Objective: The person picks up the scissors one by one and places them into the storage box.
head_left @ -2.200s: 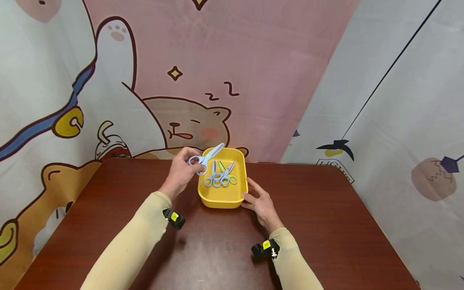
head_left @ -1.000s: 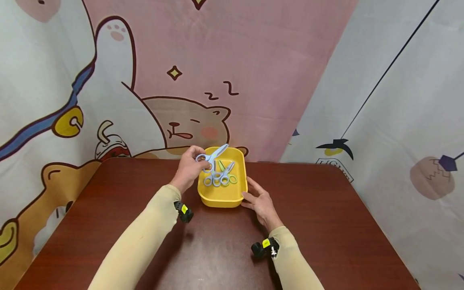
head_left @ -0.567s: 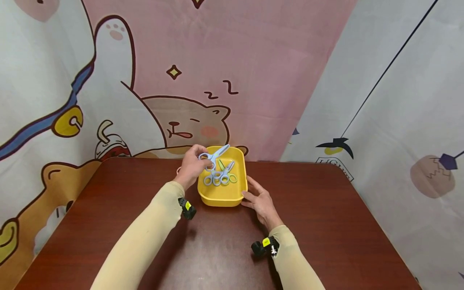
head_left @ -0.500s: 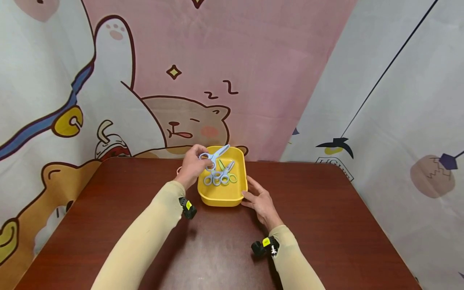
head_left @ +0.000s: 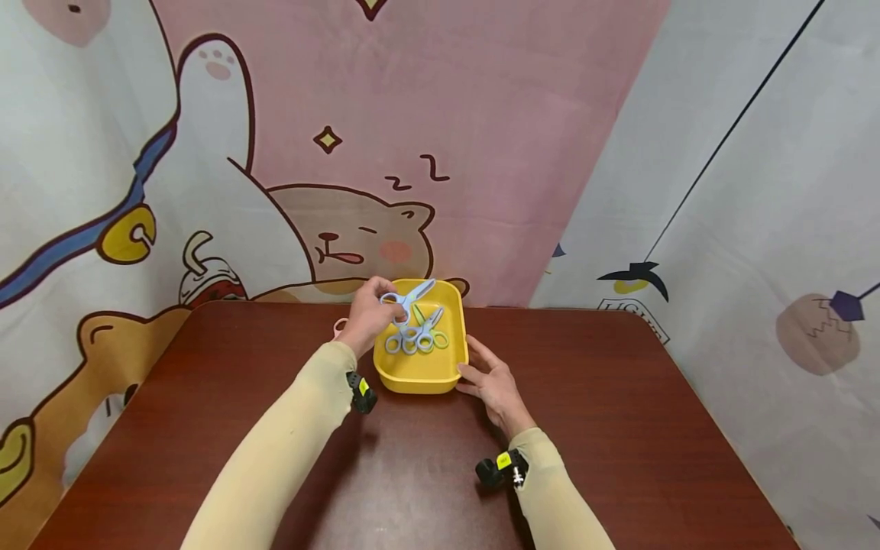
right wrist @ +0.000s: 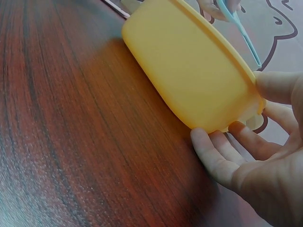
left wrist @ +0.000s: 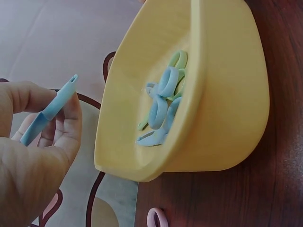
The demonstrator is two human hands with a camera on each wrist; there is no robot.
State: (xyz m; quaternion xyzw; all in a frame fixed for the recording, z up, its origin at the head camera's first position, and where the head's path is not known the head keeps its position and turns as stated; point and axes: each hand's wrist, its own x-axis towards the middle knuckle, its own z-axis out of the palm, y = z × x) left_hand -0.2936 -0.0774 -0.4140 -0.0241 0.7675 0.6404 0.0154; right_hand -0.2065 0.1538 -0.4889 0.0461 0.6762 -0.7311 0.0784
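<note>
Over the far left part of a yellow plastic bin (head_left: 421, 373), my left hand (head_left: 371, 313) pinches light-blue scissors (head_left: 419, 291) by the handle loops, blades pointing away to the right. In the left wrist view these scissors (left wrist: 60, 100) are edge-on between thumb and fingers, apart from the bin. Inside the bin lie blue scissors (head_left: 428, 331) and green-handled scissors (head_left: 441, 340), overlapping; the left wrist view shows their loops bunched together. My right hand (head_left: 496, 386) holds the bin's near right side, thumb at the rim and other fingertips low on the outer wall in the right wrist view.
A pink loop (head_left: 339, 327) lies on the brown table (head_left: 605, 412) left of the bin, mostly hidden by my left hand. Behind the table's far edge hangs a cartoon-printed cloth (head_left: 502, 153). Both wrists carry small black cameras (head_left: 490, 473).
My left hand has moved right with the blue scissors, farther over the bin. The pink loop has come into view behind it. My right hand and the bin stay in place.
</note>
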